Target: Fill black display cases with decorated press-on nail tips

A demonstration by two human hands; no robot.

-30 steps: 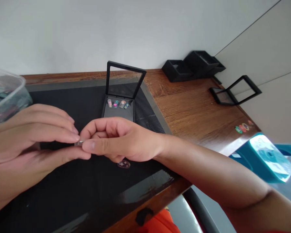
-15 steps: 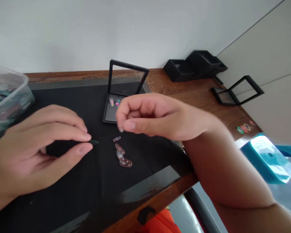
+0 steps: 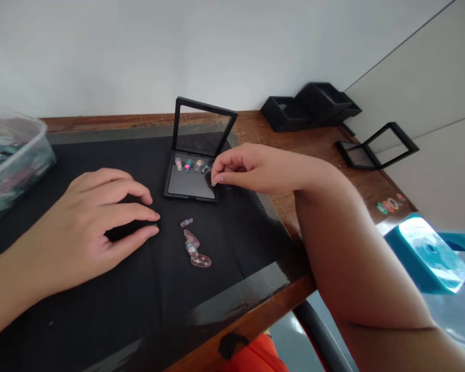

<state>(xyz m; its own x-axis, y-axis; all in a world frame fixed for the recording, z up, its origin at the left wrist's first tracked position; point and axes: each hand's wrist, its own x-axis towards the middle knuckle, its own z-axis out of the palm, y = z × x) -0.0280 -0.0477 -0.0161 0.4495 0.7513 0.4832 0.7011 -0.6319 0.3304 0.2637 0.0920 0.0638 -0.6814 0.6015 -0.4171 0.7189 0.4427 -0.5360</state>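
Observation:
My right hand (image 3: pixel 240 168) pinches a small clear press-on nail (image 3: pixel 214 183) between thumb and index finger. It is at the right edge of an open black display case (image 3: pixel 189 188) with a grey pad. A row of decorated press-on nails (image 3: pixel 188 165) lies along the pad's back part. My left hand (image 3: pixel 112 222) rests over the black mat, its thumb and a finger nearly together; a small dark green piece seems to show between them, mostly hidden. In front of the case lie a small purplish nail (image 3: pixel 186 222) and a cluster of clear and pinkish nails (image 3: pixel 191 248).
A clear plastic tub (image 3: pixel 42 142) full of small packets stands at the left. Black boxes (image 3: pixel 282 113) and another open case (image 3: pixel 375 150) are at the back right. Colourful small pieces (image 3: pixel 389 205) lie near a blue stool (image 3: pixel 430 253).
My right hand has moved back and right, bringing the clear nail to the case's right edge and uncovering the row. My left fingers have loosened and shifted slightly right.

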